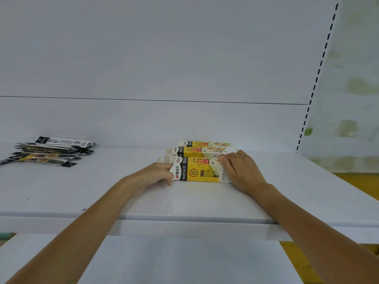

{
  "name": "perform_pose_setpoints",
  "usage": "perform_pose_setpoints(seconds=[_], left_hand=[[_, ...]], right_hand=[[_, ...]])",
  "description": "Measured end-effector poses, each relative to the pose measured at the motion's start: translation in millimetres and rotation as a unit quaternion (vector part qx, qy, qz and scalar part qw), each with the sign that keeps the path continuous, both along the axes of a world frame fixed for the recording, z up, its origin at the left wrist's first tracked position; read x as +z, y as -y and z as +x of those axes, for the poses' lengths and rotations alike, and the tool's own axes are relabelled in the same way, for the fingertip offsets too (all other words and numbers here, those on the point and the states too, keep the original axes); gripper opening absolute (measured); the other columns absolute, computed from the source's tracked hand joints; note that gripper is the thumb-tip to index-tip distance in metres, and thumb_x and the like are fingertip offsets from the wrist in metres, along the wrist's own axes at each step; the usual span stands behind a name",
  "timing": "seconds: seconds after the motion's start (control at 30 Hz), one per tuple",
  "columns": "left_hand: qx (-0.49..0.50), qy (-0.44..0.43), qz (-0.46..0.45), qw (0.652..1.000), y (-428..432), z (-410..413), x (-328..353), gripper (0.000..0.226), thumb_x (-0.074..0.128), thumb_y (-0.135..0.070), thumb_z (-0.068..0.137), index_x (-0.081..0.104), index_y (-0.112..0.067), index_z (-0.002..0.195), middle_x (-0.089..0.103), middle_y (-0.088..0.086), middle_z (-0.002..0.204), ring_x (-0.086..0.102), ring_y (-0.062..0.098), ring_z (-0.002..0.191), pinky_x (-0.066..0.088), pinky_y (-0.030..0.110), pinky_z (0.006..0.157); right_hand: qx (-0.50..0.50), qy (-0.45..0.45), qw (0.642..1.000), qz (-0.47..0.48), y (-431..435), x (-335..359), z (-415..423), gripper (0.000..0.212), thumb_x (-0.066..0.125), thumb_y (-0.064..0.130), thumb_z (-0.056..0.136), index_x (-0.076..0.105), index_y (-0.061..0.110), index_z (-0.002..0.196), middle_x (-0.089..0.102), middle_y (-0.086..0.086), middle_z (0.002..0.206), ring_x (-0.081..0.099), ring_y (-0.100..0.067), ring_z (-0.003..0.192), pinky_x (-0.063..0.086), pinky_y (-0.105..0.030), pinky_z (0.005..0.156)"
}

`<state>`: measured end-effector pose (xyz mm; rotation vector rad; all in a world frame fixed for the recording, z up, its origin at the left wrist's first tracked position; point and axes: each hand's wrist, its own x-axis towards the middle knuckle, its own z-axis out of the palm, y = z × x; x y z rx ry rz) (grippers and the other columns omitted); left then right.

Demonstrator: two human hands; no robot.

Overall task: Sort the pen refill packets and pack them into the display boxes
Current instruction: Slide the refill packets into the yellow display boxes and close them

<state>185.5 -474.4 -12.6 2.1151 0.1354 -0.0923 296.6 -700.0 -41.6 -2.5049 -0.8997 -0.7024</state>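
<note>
Left hand (pixel 158 174) curls its fingers round the white left end of the nearest box (pixel 200 171) and grips it. The right hand (pixel 240 169) lies over the same box's right end, its fingers nearly straight and laid on the top face, not wrapped round it.

Three yellow-and-white cardboard display boxes (pixel 202 152) lie on the flat white shelf (pixel 184 201): the nearest box, a middle box (pixel 205 152) just behind it, and a farthest box (pixel 205 143) behind that, close to the white back panel (pixel 184 58). Each lies flat with its long axis running from nine o'clock to three o'clock. The white-and-black branded end points to nine o'clock, so the print reads sideways. The three are parallel and packed side by side in a row that steps toward twelve o'clock.

The nearest box spans the gap between the two hands, with the left hand at its nine o'clock end and the right hand at its three o'clock end.

One loose pile of long, narrow black, white and yellow refill packets (pixel 47 152) sits at about ten o'clock from the boxes, well apart from both hands. The packets overlap in a fan, roughly nine to three o'clock, and their number cannot be told.

A slotted upright (pixel 320 68) rises at two o'clock.
</note>
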Motion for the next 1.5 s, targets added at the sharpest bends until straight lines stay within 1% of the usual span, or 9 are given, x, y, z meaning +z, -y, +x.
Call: perform_pose_setpoints(seconds=[0.1,0.3,0.4,0.5,0.67,0.8,1.0,1.23,1.5], left_hand=[[-0.004,-0.007,-0.043,0.999,-0.7,-0.9,-2.6,0.02,0.051,-0.012,0.054,0.06,-0.013,0.072,0.055,-0.004,0.068,0.044,0.012,0.066,0.032,0.019,0.057],[0.19,0.214,-0.097,0.953,-5.3,5.8,-26.4,0.028,0.063,-0.018,0.081,0.058,-0.024,0.108,0.06,-0.004,0.115,0.057,0.013,0.094,0.044,0.025,0.085],[0.203,0.276,0.025,0.939,-3.8,4.3,-27.8,0.043,0.068,-0.031,0.078,0.055,-0.023,0.118,0.052,-0.009,0.116,0.048,0.01,0.108,0.036,0.024,0.087],[0.117,0.215,0.233,0.941,3.9,5.6,-31.7,0.031,0.062,-0.026,0.079,0.06,-0.021,0.11,0.059,-0.003,0.1,0.054,0.02,0.103,0.041,0.03,0.083],[0.094,0.172,0.272,0.942,-13.0,-2.6,-23.3,0.051,0.049,-0.043,0.069,0.059,-0.026,0.117,0.06,-0.001,0.112,0.054,0.02,0.106,0.043,0.037,0.093],[0.148,0.166,0.296,0.929,-52.5,-22.5,-20.1,0.03,0.056,-0.023,0.084,0.063,-0.029,0.113,0.057,-0.003,0.123,0.05,0.017,0.117,0.037,0.034,0.101],[0.28,0.188,0.288,0.896,-127.6,-92.1,-21.8,0.037,0.057,-0.033,0.077,0.064,-0.03,0.113,0.057,-0.007,0.129,0.048,0.017,0.123,0.034,0.037,0.106],[0.394,0.166,0.221,0.876,-225.7,-180.1,-16.6,0.05,0.048,-0.05,0.065,0.066,-0.03,0.108,0.062,-0.005,0.122,0.056,0.016,0.108,0.04,0.035,0.1],[0.361,0.148,0.263,0.883,-361.2,-193.7,-12.5,0.027,0.062,-0.032,0.084,0.063,-0.027,0.111,0.059,-0.005,0.123,0.054,0.014,0.109,0.041,0.033,0.098]], right_hand=[[-0.004,0.003,1.0,-0.006,0.5,1.6,-3.6,0.051,0.022,0.04,0.094,0.067,0.019,0.106,0.068,0.001,0.108,0.05,-0.019,0.088,0.042,-0.036,0.081],[-0.15,0.11,0.98,-0.074,1.4,7.3,-16.2,0.051,0.025,0.034,0.089,0.067,0.011,0.105,0.069,-0.006,0.106,0.061,-0.029,0.097,0.04,-0.053,0.089],[-0.16,0.039,0.979,-0.116,1.7,8.1,-15.9,0.062,0.014,0.04,0.09,0.056,0.012,0.125,0.058,-0.009,0.127,0.053,-0.03,0.114,0.033,-0.057,0.097],[-0.2,0.028,0.967,-0.158,1.7,4.0,-11.3,0.063,0.013,0.042,0.091,0.054,0.013,0.129,0.055,-0.016,0.13,0.053,-0.035,0.116,0.03,-0.066,0.096],[-0.197,0.087,0.962,-0.17,2.8,16.2,-12.9,0.048,0.037,0.034,0.086,0.063,0.005,0.113,0.063,-0.019,0.116,0.061,-0.036,0.101,0.038,-0.068,0.086],[-0.151,0.141,0.967,-0.147,-34.8,44.4,-21.0,0.054,0.074,0.017,0.065,0.061,-0.001,0.114,0.059,-0.022,0.12,0.059,-0.039,0.103,0.039,-0.066,0.086],[0.033,0.142,0.985,-0.089,-174.4,65.8,-65.8,0.062,0.047,0.017,0.088,0.024,0.009,0.145,0.026,-0.011,0.151,0.027,-0.029,0.135,0.02,-0.052,0.109],[0.292,0.173,0.936,-0.095,-328.9,45.0,-128.3,0.059,0.055,0.003,0.075,0.047,0.005,0.133,0.046,-0.017,0.138,0.046,-0.035,0.123,0.038,-0.05,0.099],[0.29,0.103,0.948,-0.077,-467.2,35.0,-146.5,0.058,0.05,0.013,0.086,0.035,0.012,0.142,0.038,-0.004,0.146,0.033,-0.024,0.132,0.028,-0.039,0.104]])
